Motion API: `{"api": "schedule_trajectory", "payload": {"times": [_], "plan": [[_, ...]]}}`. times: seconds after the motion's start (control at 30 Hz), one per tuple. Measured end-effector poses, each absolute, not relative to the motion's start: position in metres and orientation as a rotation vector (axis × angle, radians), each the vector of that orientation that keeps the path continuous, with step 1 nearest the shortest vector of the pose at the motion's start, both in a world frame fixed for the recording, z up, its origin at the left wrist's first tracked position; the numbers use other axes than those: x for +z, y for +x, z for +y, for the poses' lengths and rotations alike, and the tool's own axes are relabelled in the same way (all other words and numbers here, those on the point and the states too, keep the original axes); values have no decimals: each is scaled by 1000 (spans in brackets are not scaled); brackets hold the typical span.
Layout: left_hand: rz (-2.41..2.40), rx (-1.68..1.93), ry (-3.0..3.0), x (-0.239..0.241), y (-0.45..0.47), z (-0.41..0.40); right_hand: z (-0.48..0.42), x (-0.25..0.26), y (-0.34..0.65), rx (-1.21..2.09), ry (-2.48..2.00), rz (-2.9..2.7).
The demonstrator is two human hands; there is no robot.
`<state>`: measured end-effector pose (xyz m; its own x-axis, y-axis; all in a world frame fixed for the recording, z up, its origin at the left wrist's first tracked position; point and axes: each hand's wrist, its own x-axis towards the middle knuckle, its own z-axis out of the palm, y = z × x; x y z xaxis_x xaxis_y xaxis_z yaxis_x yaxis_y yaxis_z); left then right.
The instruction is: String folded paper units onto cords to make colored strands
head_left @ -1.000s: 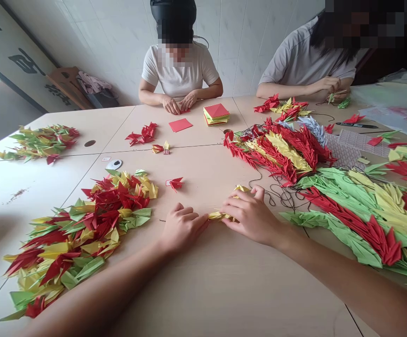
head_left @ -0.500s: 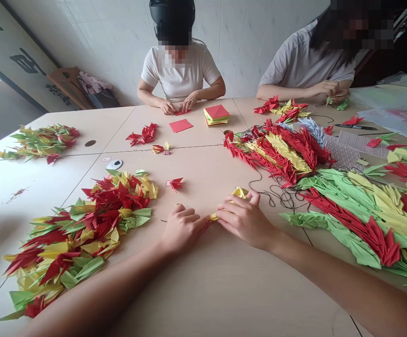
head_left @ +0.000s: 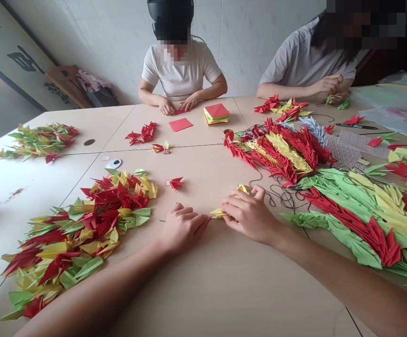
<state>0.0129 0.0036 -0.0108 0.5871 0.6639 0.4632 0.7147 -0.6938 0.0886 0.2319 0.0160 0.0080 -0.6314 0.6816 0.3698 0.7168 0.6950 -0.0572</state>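
My right hand (head_left: 250, 216) is curled around folded yellow paper cranes (head_left: 243, 189). Part of the yellow paper (head_left: 218, 213) pokes out to the left of its fingers, close to the fingertips of my other hand. My left hand (head_left: 185, 225) is closed and rests low over the table. A thin dark needle-like end (head_left: 162, 221) sticks out on its far left side; what lies inside the fingers is hidden. Beyond my hands lies a single red paper crane (head_left: 176, 183). To the left spreads a pile of red, yellow and green cranes (head_left: 101, 201).
Strung crane garlands (head_left: 351, 220) cover the right side, with loose black thread (head_left: 281, 195) beside them. Across the table (head_left: 203, 290), one person (head_left: 184, 70) folds red paper near a paper stack (head_left: 216, 114). Another person (head_left: 294, 65) handles something green. A second crane pile (head_left: 45, 140) lies far left.
My right hand has shifted slightly right with the yellow cranes, widening the gap between my hands. More yellow paper shows between them. My left hand has hardly moved.
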Motion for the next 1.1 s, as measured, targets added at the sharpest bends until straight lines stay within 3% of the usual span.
{"api": "schedule_trajectory", "payload": {"times": [0.43,1.1], "plan": [[-1087,-730,-2708,-12,13,4,13,5,228,233,-1002,-2525],[-831,-822,-2780,-8,13,3,19,0,230,402,-1063,-2476]]}}
